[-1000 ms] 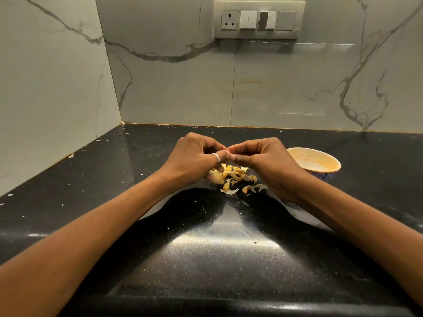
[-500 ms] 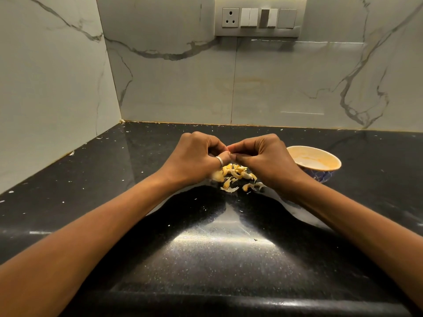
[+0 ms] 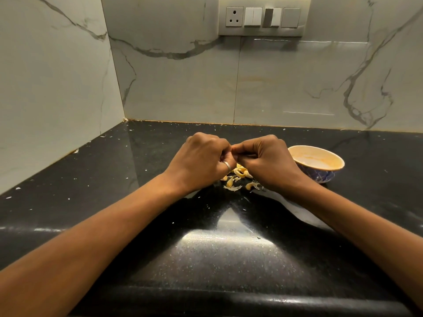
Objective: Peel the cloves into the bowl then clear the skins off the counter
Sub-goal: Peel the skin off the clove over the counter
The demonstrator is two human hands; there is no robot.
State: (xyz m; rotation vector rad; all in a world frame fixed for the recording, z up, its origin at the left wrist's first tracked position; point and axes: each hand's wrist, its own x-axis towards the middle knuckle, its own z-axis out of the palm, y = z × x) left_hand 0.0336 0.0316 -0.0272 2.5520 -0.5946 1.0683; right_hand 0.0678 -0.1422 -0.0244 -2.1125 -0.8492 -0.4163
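Yellow skins (image 3: 238, 177) below; left hand (image 3: 201, 160), right hand (image 3: 266, 161) curled, fingertips (image 3: 238, 149) touching, contents hidden.

Dim, warm light overhead – still pretty sharp
Glare patch on the glossy bench (image 3: 229, 245), dark shadows beside it – edges bend.

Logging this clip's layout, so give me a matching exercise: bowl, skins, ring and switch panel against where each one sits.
Things: 1 bowl; 2 skins; 3 ring; 4 switch panel.
Places: A on the wall; B on a finger of the left hand; C on the counter, right of the right hand; D on the counter below both hands.
Pairs: 1-C; 2-D; 3-B; 4-A.
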